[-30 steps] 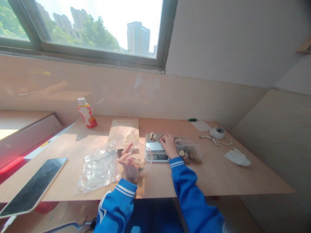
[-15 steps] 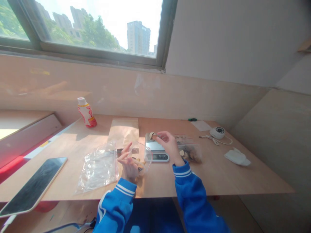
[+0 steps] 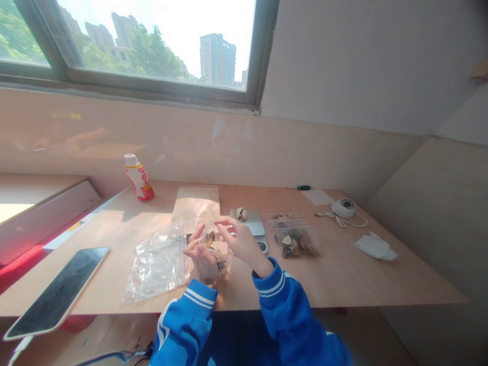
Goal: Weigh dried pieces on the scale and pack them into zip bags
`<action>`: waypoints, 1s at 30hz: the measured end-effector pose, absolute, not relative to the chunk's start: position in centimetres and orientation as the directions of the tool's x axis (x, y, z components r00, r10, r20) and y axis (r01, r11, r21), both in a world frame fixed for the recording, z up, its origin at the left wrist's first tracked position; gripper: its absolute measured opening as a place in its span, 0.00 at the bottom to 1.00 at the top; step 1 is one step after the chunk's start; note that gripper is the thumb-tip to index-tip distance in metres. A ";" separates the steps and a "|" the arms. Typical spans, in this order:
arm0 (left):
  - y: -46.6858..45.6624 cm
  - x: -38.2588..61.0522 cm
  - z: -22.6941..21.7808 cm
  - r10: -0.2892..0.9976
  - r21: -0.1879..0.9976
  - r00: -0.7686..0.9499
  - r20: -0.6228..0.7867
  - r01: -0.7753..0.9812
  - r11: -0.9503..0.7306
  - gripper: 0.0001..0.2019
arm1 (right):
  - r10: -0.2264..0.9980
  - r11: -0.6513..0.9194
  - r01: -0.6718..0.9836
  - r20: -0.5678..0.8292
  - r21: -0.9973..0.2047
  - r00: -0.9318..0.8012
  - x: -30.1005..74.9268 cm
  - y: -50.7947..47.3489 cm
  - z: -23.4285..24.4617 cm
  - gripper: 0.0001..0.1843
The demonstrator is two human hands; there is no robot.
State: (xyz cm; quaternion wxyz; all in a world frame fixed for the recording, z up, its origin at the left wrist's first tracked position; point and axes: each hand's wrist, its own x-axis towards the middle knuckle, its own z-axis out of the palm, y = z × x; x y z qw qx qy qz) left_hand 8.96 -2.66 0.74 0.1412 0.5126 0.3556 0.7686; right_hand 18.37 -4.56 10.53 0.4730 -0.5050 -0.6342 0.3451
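Hands point(image 3: 206, 260) meet at clear bag point(image 3: 225, 253) holding brown pieces point(image 3: 220, 265).

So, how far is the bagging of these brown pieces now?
Done: one clear plastic bag filled with brown pieces lies right of the small steel kitchen scale. In hand: the left hand holds a small clear bag, and the right hand is at its mouth, where a brown piece shows. Left: pale pieces on the scale, and empty clear bags lying left of the hands.
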 end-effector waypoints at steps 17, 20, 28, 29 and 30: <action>-2.2 8.6 0.0 0.567 0.664 -0.408 0.716 0.146 -0.733 0.06 | 0.925 0.108 0.895 0.374 -0.433 0.070 24.9 2.8 3.2 0.17; -2.2 8.7 -0.1 0.563 0.674 -0.424 0.710 0.176 -0.717 0.06 | 0.915 0.134 0.778 0.379 -0.614 0.142 24.9 1.9 4.2 0.15; -2.4 8.9 0.3 0.598 0.707 -0.439 0.671 0.137 -0.693 0.06 | 0.982 0.136 -0.028 0.139 -0.990 -0.129 22.8 -3.5 10.3 0.22; -2.5 8.9 0.3 0.607 0.725 -0.455 0.651 0.137 -0.675 0.06 | 0.964 0.106 -0.061 0.118 -0.992 -0.238 22.6 -4.1 10.9 0.23; -2.5 8.9 0.2 0.619 0.745 -0.471 0.628 0.136 -0.653 0.07 | 0.939 0.081 -0.072 0.101 -0.994 -0.329 22.4 -4.5 11.4 0.24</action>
